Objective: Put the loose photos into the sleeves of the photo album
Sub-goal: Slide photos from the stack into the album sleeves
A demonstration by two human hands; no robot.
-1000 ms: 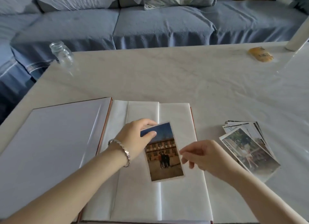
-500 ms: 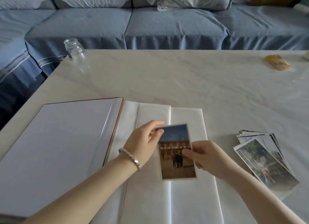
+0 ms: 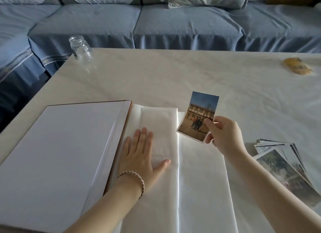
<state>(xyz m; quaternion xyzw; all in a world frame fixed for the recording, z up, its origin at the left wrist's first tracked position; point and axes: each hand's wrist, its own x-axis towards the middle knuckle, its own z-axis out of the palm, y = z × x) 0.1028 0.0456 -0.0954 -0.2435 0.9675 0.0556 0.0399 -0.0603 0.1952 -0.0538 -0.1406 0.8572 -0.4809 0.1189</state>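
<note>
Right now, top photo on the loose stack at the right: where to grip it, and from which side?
Grip the top photo at its near-left corner, coming from the album side. The stack is fanned, so other prints peek out along its far and right edges; the left edge lies free on the table. The right hand already holds the building photo, so that goes first.
</note>
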